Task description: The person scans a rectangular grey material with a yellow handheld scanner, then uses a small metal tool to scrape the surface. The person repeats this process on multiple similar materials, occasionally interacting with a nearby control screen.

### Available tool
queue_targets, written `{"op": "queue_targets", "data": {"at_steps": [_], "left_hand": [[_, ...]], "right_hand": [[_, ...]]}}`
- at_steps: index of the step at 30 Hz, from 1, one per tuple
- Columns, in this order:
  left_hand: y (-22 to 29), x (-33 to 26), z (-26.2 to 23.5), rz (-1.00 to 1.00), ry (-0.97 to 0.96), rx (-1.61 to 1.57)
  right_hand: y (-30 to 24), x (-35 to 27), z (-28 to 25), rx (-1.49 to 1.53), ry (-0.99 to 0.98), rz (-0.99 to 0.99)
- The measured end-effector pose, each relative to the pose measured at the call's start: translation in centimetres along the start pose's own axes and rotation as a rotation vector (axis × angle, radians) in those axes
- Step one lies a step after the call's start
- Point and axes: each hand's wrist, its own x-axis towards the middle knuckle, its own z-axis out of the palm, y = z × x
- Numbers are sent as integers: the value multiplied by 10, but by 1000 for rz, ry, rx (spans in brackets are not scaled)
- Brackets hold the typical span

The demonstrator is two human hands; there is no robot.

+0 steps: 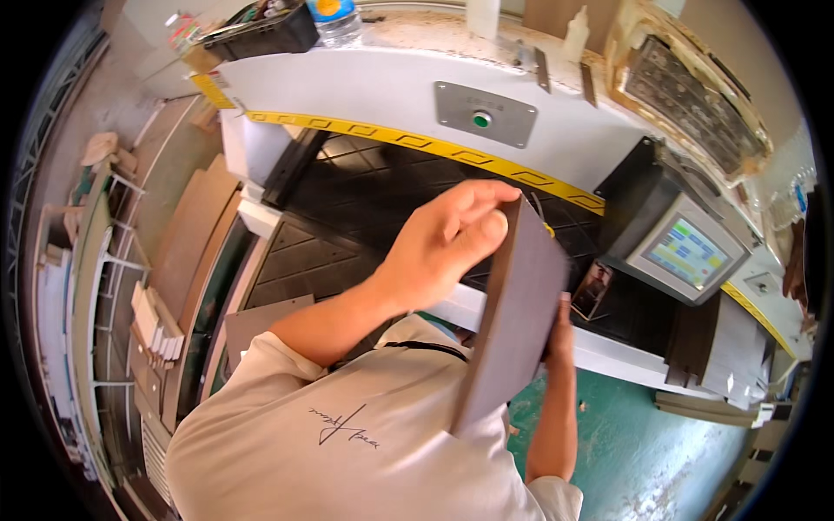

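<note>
1. Brown board (521,304) right of centre, tilted on edge; long axis steep, upper end to lower left. Broad face rightward, narrow edge left.
2. Gap separated board from control screen (686,252), right; dark machine bed (382,178) spanned upper centre.
3. Left hand (447,239) half-curled at upper corner; grip couldn't be told. Right hand (561,337), partly hidden, held right edge.

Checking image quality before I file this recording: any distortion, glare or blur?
Head view: the yellow strip bows and the corners go black, fisheye-style; also in the head view, glare whitens the green floor near the lower edge, and the brown board looks soft along its right edge, perhaps from motion.
</note>
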Motion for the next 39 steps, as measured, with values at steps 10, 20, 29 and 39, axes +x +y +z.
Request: {"op": "queue_targets", "data": {"at_steps": [10,20,29,39], "left_hand": [[-3,2,-27,-182,61,284],[8,2,-26,64,-192,622],[7,-1,-27,98,-229,676],[1,2,-37,88,-283,742]], "right_hand": [[8,-48,-65,-113,595,-576],[3,-136,-61,-260,875,-574],[15,-141,-66,-269,894,-547],[6,-146,-52,-315,927,-493]]}}
